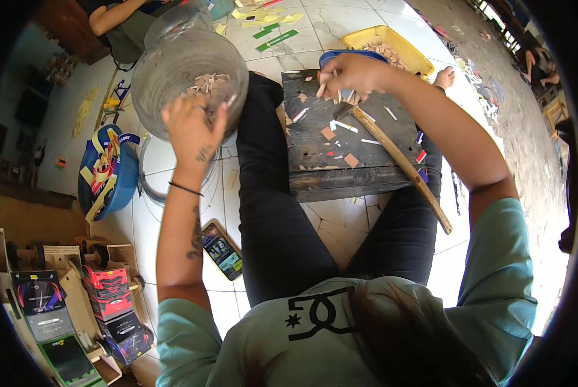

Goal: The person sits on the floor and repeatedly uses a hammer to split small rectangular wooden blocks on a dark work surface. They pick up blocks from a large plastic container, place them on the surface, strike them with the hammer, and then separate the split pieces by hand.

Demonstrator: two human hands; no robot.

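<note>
My left hand [195,126] reaches into the mouth of a large clear plastic jar [150,97] lying tilted at the left. Its thumb stands apart from the fingers, whose tips are partly hidden. Small tan and white pieces [211,84] lie inside the jar. Pinched in my right hand [356,77] are a few small flat pieces [345,95], held above the far edge of a dark wooden block [308,151]. A hammer [402,168] rests across the block, its head below my right hand and its wooden handle slanting toward me. Scraps and small squares are scattered around it.
Behind my right hand sits a blue bowl [331,57], beside a yellow basin [418,58] of tan pieces. A blue tub [124,187] of strips and a phone [221,251] are on the tiles at left. Wooden toy-like vehicles [76,290] stand lower left. Another person [124,32] sits far left.
</note>
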